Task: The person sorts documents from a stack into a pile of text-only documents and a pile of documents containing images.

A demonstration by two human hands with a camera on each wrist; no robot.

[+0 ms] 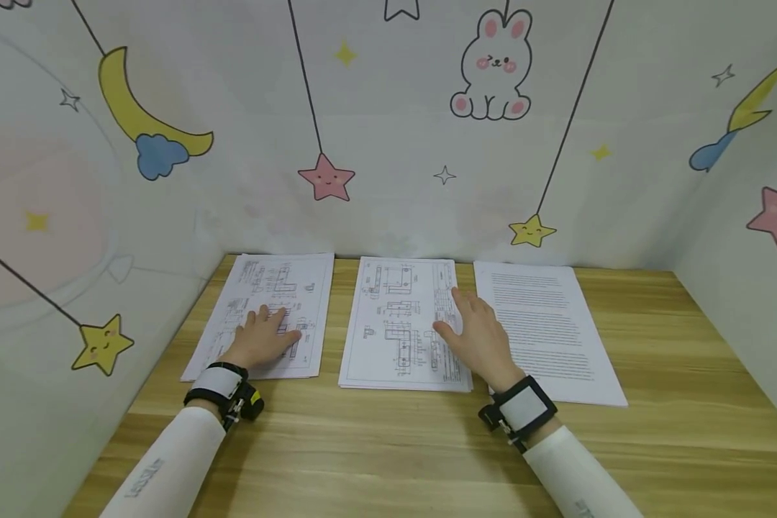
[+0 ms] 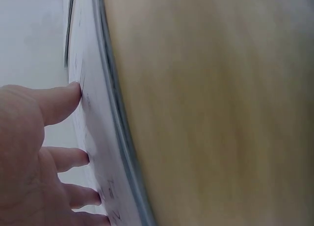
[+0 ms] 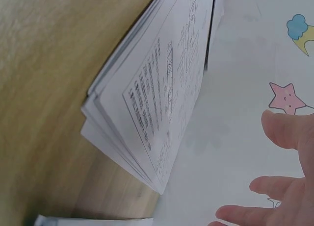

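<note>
Three stacks of paper lie side by side on the wooden table. My left hand (image 1: 263,341) rests with spread fingers on the left stack of technical drawings (image 1: 233,324); in the left wrist view its fingertips (image 2: 73,91) touch the top sheet (image 2: 91,108). Over the right edge of the middle stack of drawings (image 1: 369,360) is my right hand (image 1: 482,338), fingers spread and holding nothing. The right wrist view has this hand (image 3: 289,182) apart from the drawing stack (image 3: 152,98). To its right lies the right stack, printed with lines of text (image 1: 550,331).
The wooden table (image 1: 362,446) runs up to a pale wall (image 1: 395,216) printed with stars, a moon and a rabbit. Side walls stand at left and right. Each wrist wears a strapped camera, the left one (image 1: 223,388) close above the table.
</note>
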